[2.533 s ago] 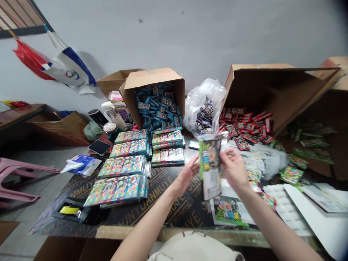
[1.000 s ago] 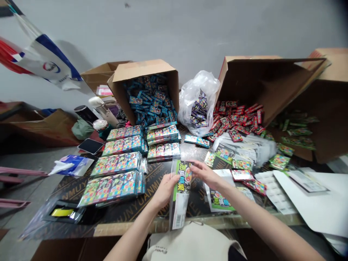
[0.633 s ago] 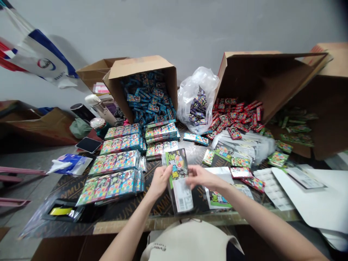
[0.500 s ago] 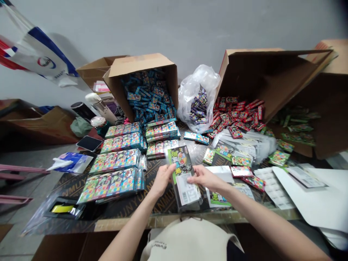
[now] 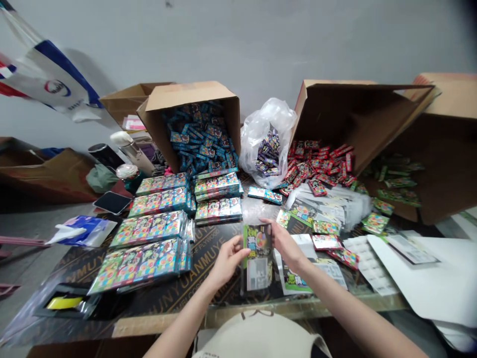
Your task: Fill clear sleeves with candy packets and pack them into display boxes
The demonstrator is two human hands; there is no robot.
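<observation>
A flat printed packet (image 5: 258, 248), dark with a green edge, bright lettering and a pale label panel, is held upright over the near edge of the table. My left hand (image 5: 228, 259) pinches its left side, thumb in front. On the opposite side, my right hand (image 5: 286, 244) grips the upper right edge, its fingers partly hidden behind the packet. Beside my right hand lie a printed sheet with green lettering (image 5: 296, 282) and red small packs (image 5: 327, 242). Left of my hands stand rows of filled colourful packs (image 5: 137, 261) in clear wrapping.
Along the wall stand an open carton (image 5: 192, 97) of blue packs, a clear plastic bag (image 5: 253, 134) of purple ones, and a large carton (image 5: 372, 109) with red packs spilling out. A white sheet (image 5: 402, 278) lies right; a phone (image 5: 112, 203) lies left near bottles.
My right hand has shifted from the packet's front to its upper right edge. The packet is straighter and slightly lower in view. The whole view has moved a little.
</observation>
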